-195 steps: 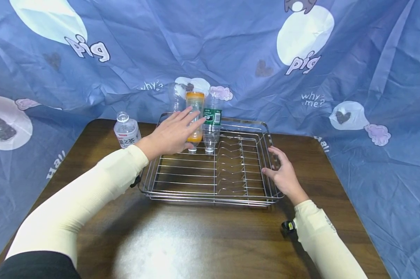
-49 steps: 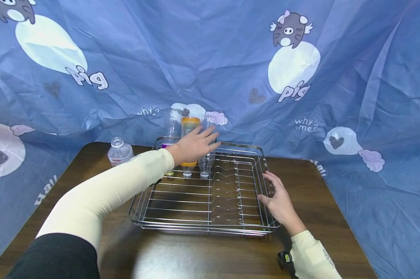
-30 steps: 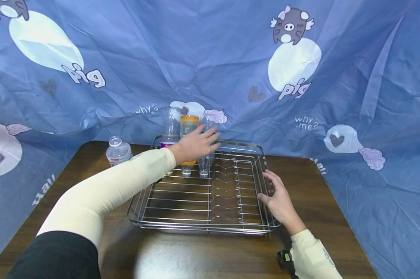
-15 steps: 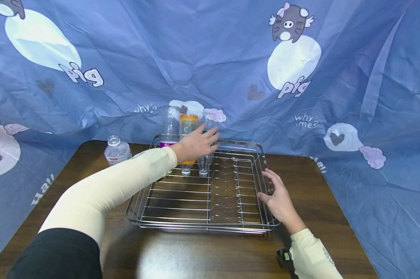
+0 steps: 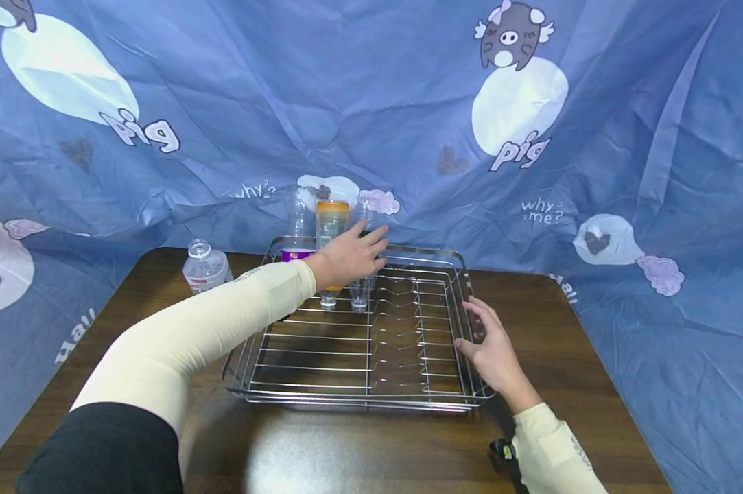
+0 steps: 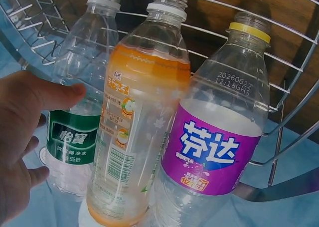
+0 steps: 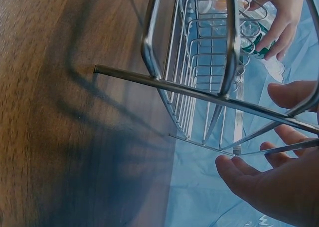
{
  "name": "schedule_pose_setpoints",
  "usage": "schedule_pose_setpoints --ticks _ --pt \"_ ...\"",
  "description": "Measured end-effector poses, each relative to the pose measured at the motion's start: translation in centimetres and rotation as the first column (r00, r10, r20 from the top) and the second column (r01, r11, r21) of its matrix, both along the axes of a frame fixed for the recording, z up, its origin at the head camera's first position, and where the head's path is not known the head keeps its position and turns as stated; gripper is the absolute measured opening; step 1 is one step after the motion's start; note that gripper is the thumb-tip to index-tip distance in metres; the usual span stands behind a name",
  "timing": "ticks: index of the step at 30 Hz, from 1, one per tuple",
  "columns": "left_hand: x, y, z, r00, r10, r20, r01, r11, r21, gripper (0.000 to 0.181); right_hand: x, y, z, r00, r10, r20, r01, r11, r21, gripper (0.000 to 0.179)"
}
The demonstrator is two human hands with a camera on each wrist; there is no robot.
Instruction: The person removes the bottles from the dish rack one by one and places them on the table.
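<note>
In the head view, my left hand point(image 5: 348, 258) is at the green-labelled clear bottle point(image 5: 360, 293), fingers spread. The left wrist view shows my thumb overlapping this bottle's front and fingertips by its far edge. Beside it stand an orange-and-clear bottle point(image 6: 144, 112) and a purple-labelled clear bottle point(image 6: 212, 142). All three are upside down, uncapped necks at the wires of the metal dish rack point(image 5: 309, 377). My right hand point(image 5: 492, 350) is at the rack's right rim, thumb and fingers apart on either side of it in the right wrist view.
An uncapped clear bottle point(image 5: 206, 269) with a white label stands upright on the brown wooden table point(image 5: 322, 453), left of the rack. Wavy wire dividers point(image 5: 398, 336) run down the rack's right half. A blue printed cloth point(image 5: 371, 103) hangs behind the table.
Since the oldest frame, my left hand has moved right, from the orange bottle to the green-labelled one. The head view has tilted up. My right hand keeps its place at the rim.
</note>
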State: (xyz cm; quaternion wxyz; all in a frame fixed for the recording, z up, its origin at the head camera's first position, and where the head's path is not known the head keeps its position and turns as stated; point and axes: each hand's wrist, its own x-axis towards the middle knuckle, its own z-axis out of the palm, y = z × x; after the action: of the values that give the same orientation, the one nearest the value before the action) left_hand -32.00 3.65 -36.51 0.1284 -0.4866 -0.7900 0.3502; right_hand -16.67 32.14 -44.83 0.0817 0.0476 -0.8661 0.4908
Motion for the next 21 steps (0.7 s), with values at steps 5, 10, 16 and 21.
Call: schedule_pose_setpoints --ticks 5,10,16,21 --pt "0.01 0.08 -0.02 1.0 0.017 0.005 -0.017 1.0 -0.021 0.064 -0.03 0.06 -0.05 1.0 0.002 -0.008 -0.002 1.0 0.014 0.067" --pt "0.01 0.16 -0.23 1.0 0.021 0.002 -0.021 0.998 -0.059 0.069 -0.15 0.01 -0.07 1.0 0.001 -0.005 -0.001 0.999 0.047 0.067" --pt "0.05 0.21 -0.38 1.0 0.022 0.001 -0.022 0.998 -0.067 0.07 -0.18 -0.03 0.04 1.0 0.0 0.005 0.0 0.999 0.046 0.067" --pt "-0.04 0.46 -0.53 1.0 0.0 -0.025 -0.002 0.996 -0.085 0.068 0.0 0.08 0.18 1.0 -0.006 0.005 0.005 0.999 0.033 0.067"
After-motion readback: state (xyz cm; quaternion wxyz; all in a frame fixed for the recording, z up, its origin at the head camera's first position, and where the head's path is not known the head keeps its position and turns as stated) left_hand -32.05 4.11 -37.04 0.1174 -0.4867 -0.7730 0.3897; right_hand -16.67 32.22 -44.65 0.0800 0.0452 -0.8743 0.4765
